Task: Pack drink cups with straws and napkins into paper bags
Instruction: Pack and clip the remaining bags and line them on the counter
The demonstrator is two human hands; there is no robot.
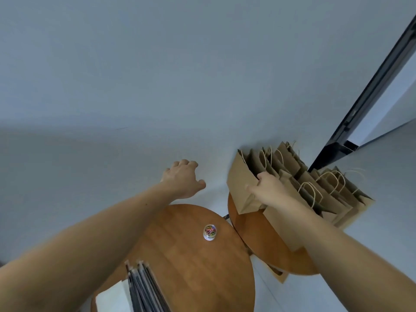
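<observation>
Head view, looking down past two bare forearms at two round wooden worktops set against a pale wall [157, 75].

My right grip [267, 188] is clamped on the top edge of a brown paper bag [239, 183], fingers curled over the rim and thumb on the near face. That bag is tilted to the left, with its base at the far left edge of the right worktop [258, 233]. Just behind and to the right of it, more paper bags [333, 194] with twine handles stand in close rows along the wall, filling the far half of that worktop and reaching its right edge.

My left grip [182, 179] hangs in the air beyond the far rim of the left worktop [191, 266], near the wall, fingers loosely bent and holding nothing.

The two worktops almost meet at their far edges, and the gap between them widens toward me. On the left worktop, a small clear jar of coloured paper clips [209, 232] stands near the right rim with bare wood all round it. At the near edge lies a dark stack [144, 289], too blurred to identify, beside a white sheet [112, 298].

A dark frame [371, 91] slants up the right side.
</observation>
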